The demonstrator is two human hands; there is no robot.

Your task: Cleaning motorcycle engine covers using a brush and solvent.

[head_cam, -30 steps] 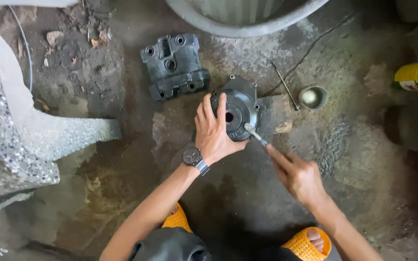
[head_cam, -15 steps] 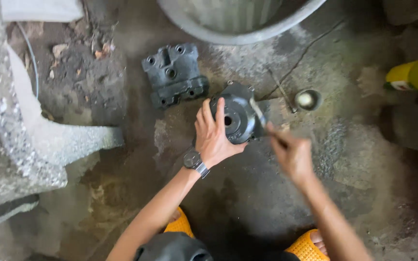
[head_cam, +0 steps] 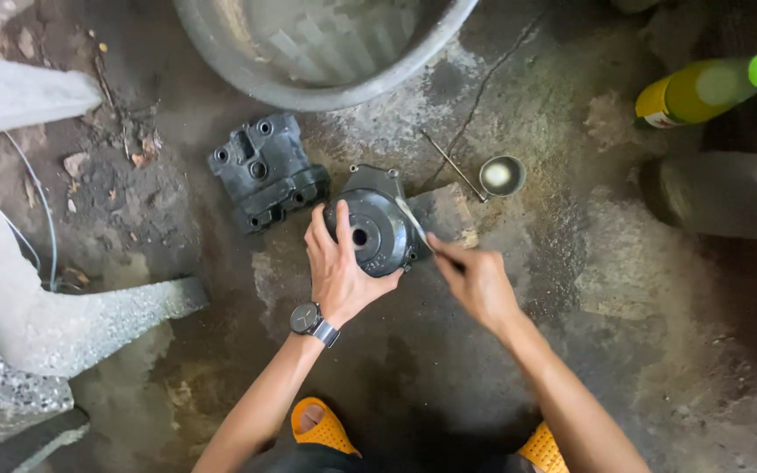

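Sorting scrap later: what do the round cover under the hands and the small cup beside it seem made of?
Round cover: likely cast metal, dark, dull and grimy, with bolt lugs on its rim. Small cup: probably thin metal, its pale inside glinting.

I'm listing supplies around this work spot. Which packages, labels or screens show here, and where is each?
Bottle: top right, lying on the floor, yellow-green body, bright green cap.
Label: at the bottle's base end, small, white and orange-red.
Watch: on the left wrist, round dark face.
No signs or other screens.
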